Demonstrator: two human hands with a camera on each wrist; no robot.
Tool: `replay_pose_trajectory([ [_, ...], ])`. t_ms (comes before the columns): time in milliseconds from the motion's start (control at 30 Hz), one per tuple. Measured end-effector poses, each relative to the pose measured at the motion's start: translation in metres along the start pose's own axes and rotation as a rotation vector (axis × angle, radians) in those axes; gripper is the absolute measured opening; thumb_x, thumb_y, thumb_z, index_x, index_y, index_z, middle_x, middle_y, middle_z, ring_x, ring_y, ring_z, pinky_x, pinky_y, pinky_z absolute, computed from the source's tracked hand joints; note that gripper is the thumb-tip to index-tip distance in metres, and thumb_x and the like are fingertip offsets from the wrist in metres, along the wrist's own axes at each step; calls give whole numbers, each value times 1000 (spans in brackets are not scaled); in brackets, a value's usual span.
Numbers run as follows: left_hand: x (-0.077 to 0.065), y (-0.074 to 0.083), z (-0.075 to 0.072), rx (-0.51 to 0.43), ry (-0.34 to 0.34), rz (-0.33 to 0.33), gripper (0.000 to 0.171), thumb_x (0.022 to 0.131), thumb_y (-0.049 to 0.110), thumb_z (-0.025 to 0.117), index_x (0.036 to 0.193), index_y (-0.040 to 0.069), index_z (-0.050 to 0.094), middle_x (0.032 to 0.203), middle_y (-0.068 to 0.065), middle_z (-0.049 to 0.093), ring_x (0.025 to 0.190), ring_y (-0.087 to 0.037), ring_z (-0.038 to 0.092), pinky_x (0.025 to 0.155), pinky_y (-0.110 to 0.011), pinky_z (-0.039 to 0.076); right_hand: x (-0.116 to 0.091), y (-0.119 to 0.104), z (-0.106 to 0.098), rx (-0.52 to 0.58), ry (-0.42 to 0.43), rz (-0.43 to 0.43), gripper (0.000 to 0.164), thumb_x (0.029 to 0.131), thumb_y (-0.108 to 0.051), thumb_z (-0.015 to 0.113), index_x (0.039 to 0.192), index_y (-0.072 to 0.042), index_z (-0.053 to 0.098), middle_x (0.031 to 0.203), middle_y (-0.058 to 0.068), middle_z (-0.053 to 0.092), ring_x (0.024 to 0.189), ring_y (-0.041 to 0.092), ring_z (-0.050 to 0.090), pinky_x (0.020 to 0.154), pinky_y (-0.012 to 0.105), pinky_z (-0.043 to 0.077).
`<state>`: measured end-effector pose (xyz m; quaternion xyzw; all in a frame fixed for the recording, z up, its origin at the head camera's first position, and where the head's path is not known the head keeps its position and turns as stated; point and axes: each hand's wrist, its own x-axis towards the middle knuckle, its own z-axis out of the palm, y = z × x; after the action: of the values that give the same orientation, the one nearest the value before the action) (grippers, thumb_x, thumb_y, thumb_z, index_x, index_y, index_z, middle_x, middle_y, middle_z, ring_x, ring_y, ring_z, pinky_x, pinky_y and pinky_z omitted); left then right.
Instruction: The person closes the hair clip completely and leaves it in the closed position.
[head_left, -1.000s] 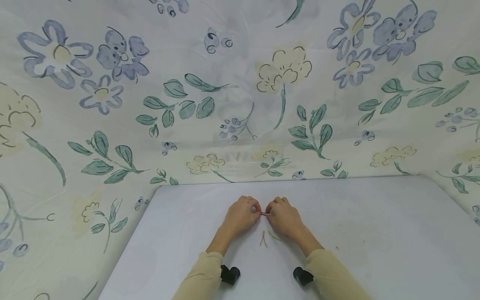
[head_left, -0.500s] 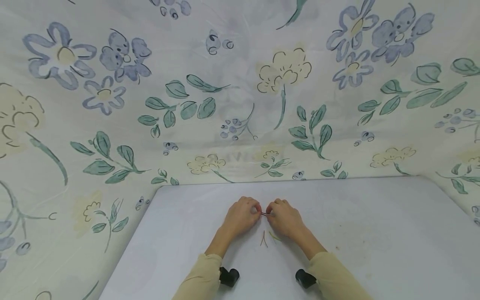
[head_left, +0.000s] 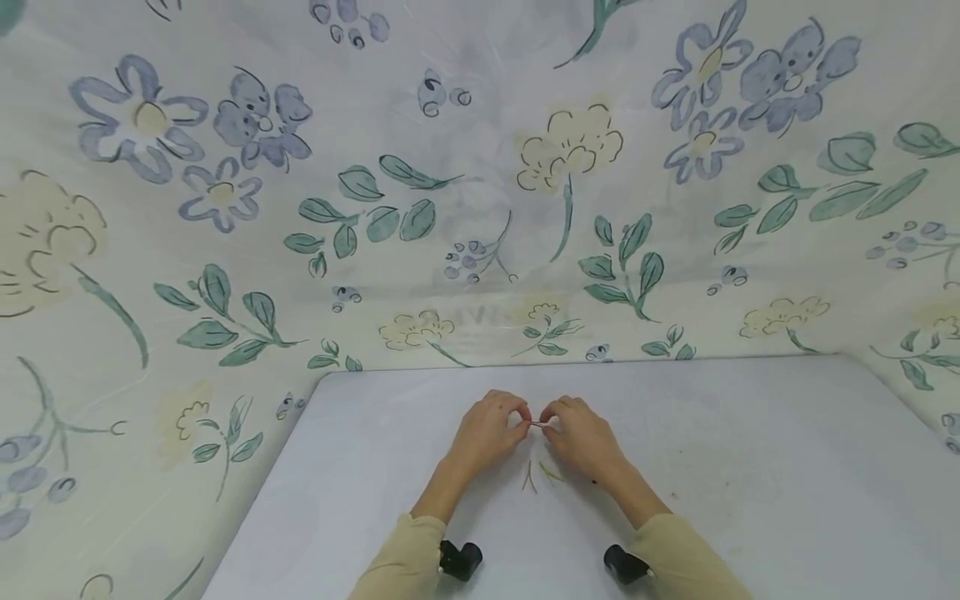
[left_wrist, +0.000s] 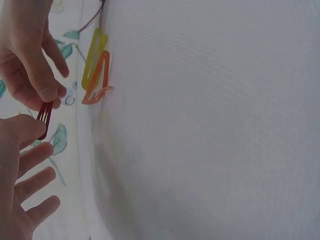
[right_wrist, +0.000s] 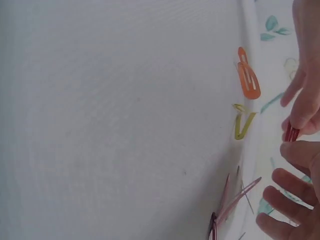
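Between both hands is a dark red snap hair clip (left_wrist: 45, 116), pinched at one end by the left hand (head_left: 487, 429) and at the other by the right hand (head_left: 585, 433). Thumb and index finger do the pinching on each side. The left hand's other fingers are spread in the left wrist view, and the right hand's likewise in the right wrist view. Nearer the body, on the white table, lie an orange hair clip (right_wrist: 250, 82) and a yellow-green hair clip (right_wrist: 242, 127), both sprung apart into a V.
Pink and dark red clips (right_wrist: 237, 197) lie on the table near the right hand, mostly hidden by the right forearm in the head view. The white table (head_left: 750, 467) ends at a flower-patterned cloth (head_left: 480, 250) behind. Black wrist cameras (head_left: 461, 561) hang below both sleeves.
Both hands have shifted slightly right, with the right wrist swung outward. The held clip showed as two thin dark strips and now shows as one narrow strip. The clips on the table stay put.
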<state>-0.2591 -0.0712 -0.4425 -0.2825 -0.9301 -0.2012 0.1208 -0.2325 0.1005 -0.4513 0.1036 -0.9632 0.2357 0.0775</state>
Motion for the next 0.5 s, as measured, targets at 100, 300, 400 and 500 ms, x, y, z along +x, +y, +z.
replay_pose_trajectory([
  [100, 0, 2, -1, -27, 29, 8, 4, 86, 16, 73, 88, 16, 70, 109, -3, 71, 111, -23, 62, 92, -40, 52, -3, 1, -4, 2, 39, -26, 11, 90, -17, 71, 101, -16, 69, 110, 4, 66, 111, 25, 61, 89, 45, 53],
  [300, -3, 8, -5, -96, 68, -15, 3, 88, 17, 72, 89, 15, 70, 106, -1, 71, 107, -22, 63, 89, -41, 52, -9, 3, -10, 32, 92, -56, 10, 92, -17, 70, 102, -15, 69, 109, 4, 67, 108, 25, 62, 89, 43, 54],
  [400, -6, 11, -8, -132, 78, -35, 3, 89, 17, 71, 91, 15, 71, 103, 0, 71, 106, -21, 63, 89, -40, 52, -12, 2, -14, 49, 106, -58, 11, 92, -18, 70, 102, -14, 69, 108, 3, 67, 107, 24, 62, 88, 41, 54],
  [500, -8, 15, -10, -181, 90, -40, 5, 89, 15, 70, 94, 15, 71, 98, 1, 71, 102, -21, 63, 87, -39, 52, -15, 1, -18, 80, 126, -69, 10, 92, -17, 70, 101, -14, 69, 106, 2, 67, 103, 23, 63, 85, 40, 54],
])
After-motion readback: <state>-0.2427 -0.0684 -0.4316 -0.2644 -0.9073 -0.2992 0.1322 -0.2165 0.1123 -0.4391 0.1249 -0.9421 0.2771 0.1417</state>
